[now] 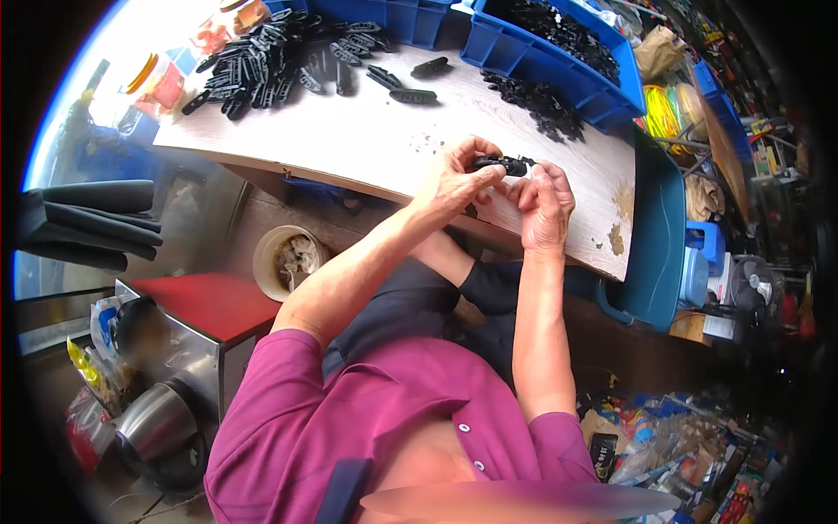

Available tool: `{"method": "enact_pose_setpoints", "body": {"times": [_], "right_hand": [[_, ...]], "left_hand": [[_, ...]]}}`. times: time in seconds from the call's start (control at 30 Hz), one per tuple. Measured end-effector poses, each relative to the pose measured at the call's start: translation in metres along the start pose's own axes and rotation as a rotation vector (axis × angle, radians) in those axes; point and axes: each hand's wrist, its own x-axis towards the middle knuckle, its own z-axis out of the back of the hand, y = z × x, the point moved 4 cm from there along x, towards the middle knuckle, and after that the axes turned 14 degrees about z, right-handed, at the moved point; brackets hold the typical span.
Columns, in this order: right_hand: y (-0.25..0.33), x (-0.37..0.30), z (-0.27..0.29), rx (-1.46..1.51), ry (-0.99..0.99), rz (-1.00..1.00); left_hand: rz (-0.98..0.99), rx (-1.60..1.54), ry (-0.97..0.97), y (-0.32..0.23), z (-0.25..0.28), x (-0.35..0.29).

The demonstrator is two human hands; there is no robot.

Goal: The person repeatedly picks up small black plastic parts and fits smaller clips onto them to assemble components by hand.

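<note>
My left hand (449,183) is closed round a long, narrow black plastic part (499,164), held level just above the table's near edge. Close to the part's right end, my right hand (546,205) has its thumb and fingers pinched together. A small black piece (529,162) shows at those fingertips, too small to make out. Beyond my hands, several similar long black parts (413,96) lie loose on the table. More of them form a big pile (249,70) at the far left. A heap of small black pieces (543,106) lies at the far right.
A blue bin (559,85) of small black pieces stands behind the heap, with another blue bin (397,22) at the back. An orange-lidded jar (159,83) is on the far left of the pale table (349,140). A teal tub (659,218) adjoins its right end; a white bucket (264,262) stands below.
</note>
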Motion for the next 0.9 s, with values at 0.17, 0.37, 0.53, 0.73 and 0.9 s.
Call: {"method": "enact_pose_setpoints", "body": {"times": [0.17, 0.37, 0.53, 0.73, 0.9], "right_hand": [[-0.002, -0.003, 0.005, 0.033, 0.0, -0.079], [-0.002, 0.002, 0.011, -0.087, 0.026, -0.099], [-0.001, 0.005, 0.006, -0.093, 0.03, -0.176], [0.0, 0.007, 0.006, -0.096, 0.052, -0.191], [0.0, 0.008, 0.005, -0.105, 0.051, -0.214]], "left_hand": [[0.052, -0.142, 0.146, 0.016, -0.011, 0.011], [0.039, -0.111, 0.135, 0.01, -0.019, 0.008], [0.069, -0.117, 0.106, 0.005, -0.016, 0.009], [0.173, -0.141, 0.013, -0.008, -0.019, 0.0], [0.171, -0.108, -0.078, -0.005, -0.019, 0.004]]}}
